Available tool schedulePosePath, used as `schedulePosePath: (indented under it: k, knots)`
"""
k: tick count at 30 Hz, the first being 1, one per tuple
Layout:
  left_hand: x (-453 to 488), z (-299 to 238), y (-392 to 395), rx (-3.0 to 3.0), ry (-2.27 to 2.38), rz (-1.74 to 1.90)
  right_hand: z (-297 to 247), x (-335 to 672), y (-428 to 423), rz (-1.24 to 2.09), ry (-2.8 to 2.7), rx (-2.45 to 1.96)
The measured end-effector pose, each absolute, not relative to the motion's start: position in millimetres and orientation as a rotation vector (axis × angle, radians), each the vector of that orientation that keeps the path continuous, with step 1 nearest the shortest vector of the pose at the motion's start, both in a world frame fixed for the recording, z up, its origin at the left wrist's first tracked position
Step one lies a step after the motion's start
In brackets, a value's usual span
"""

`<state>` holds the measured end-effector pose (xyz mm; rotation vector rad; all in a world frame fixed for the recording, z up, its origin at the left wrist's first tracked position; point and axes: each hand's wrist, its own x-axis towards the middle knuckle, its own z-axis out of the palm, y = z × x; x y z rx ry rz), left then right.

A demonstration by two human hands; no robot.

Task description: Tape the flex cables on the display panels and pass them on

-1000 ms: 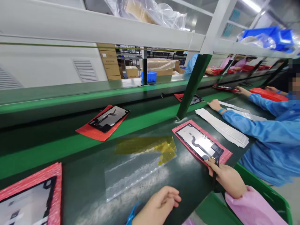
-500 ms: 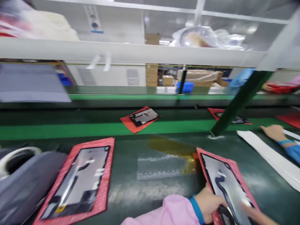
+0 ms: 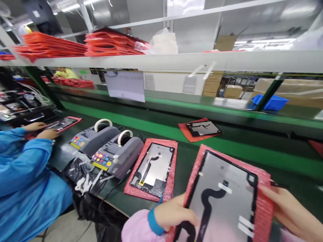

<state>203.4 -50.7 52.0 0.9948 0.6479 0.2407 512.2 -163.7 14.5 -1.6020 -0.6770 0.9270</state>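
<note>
A tablet screen [image 3: 227,181], back side up with a black ribbon cable and white tape strips, lies on a red bubble-wrap bag [image 3: 263,201]. My left hand [image 3: 174,213] grips the near left edge of both, thumb over the screen's border. On the opposite side, my right hand [image 3: 285,205] clasps the bag's right edge, its fingers partly hidden behind. The load is tilted toward me above the green bench. Left of it, a second tablet screen [image 3: 155,168] rests on another red bubble-wrap bag [image 3: 171,181].
Two grey tape dispensers [image 3: 117,156] with lit buttons stand to the left. Beyond them a co-worker in blue sleeves [image 3: 27,158] handles another screen. One more screen [image 3: 203,128] lies on the green ledge at the back. Red bags [image 3: 111,42] are stacked on the shelf above.
My view has swung left, bringing the dispensers and the blue-sleeved co-worker into sight. The held screen and bag are raised and turned; my right hand has moved from the screen's surface to the bag's right edge.
</note>
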Motion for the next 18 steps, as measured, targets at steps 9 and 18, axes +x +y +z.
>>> schedulePosePath:
  k: [9, 18]
  knots:
    - [84, 20, 18, 1.218, 1.14, 0.789, 41, 407, 43, 0.991, -0.891, -1.203]
    - [61, 1, 40, 1.625, 1.559, 0.954, 8, 419, 73, 0.781, -1.0, -1.406]
